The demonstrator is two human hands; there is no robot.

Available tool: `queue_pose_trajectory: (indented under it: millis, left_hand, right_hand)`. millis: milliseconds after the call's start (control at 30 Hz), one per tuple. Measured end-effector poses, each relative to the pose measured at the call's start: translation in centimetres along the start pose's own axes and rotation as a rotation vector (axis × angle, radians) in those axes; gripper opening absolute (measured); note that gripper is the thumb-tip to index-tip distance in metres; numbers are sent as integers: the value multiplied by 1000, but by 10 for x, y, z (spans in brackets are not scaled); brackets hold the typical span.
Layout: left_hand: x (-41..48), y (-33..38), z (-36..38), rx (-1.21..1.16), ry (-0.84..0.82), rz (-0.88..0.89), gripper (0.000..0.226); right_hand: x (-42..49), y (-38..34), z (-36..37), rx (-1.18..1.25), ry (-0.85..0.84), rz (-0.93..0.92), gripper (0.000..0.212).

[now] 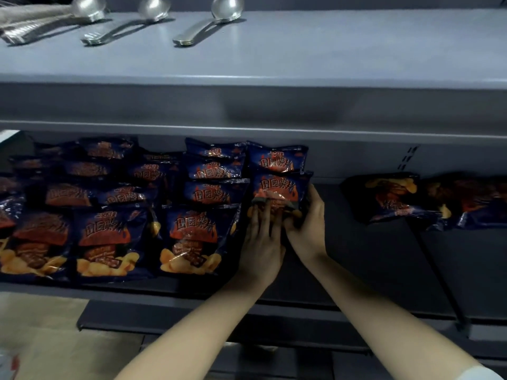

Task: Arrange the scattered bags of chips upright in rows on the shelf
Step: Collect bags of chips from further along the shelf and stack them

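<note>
Shelf (370,256), lower half of frame: rows of chip bags (109,237) stand at left and centre. The held chip bag (279,187) is at frame centre, front of the rightmost row.

Right hand (308,231) wraps its right edge. Left hand (262,242) lies with straight fingers flat on its lower front.

To do well: seat the bottom seam flat, lean the bag against the one behind, line its front up with the neighbouring row, and squeeze lightly since the chips crush. Only let go once it stands.

Counts:
- four rows; rightmost has two bags, next has four, the left ones are too dark to count
- loose bags (392,198) lying flat at right: at least two
- upper shelf (329,50): three ladle stacks (227,8)
- two hands
</note>
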State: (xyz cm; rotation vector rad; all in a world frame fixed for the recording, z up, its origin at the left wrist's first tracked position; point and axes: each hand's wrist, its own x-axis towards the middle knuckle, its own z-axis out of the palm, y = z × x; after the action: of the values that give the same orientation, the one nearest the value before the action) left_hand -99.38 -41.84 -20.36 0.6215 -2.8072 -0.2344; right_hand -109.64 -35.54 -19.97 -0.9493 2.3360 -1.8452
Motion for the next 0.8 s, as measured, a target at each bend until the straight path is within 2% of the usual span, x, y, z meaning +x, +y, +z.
queue_pose_trajectory:
  millis: [200,467,667,800]
  left_hand:
    - [12,20,-16,58,86,145,74]
    - [56,127,-9,35,135,284,68]
    - [80,212,11,36,113,439,67]
    - [98,265,23,39,105,499,69]
  right_hand:
    - [5,-12,-43,-60,84,-118,72]
    - [26,13,-183,-315,210,-256,65]
    - [19,48,-280,-416,297,-131,62]
    - [12,64,-330,-505,306,-41,67]
